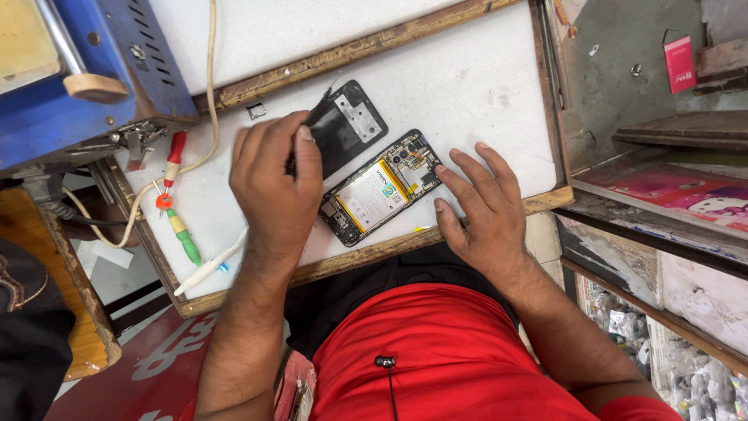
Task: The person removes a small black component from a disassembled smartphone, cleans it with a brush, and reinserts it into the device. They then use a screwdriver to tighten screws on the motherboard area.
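An opened phone (374, 195) lies face down on the white work board (467, 86), its battery and circuit board exposed. My left hand (273, 191) is curled over the near edge of a black phone back cover (351, 125), which lies just beyond the opened phone. My right hand (479, 210) rests flat on the board with its fingers spread. Its fingertips touch the right end of the opened phone.
A red-handled screwdriver (173, 160), a green-and-yellow one (184, 234) and a white tool (206, 269) lie left of my left hand. A blue machine (86, 70) with a cream cable (210, 78) stands at the top left. Shelves (670, 195) are on the right.
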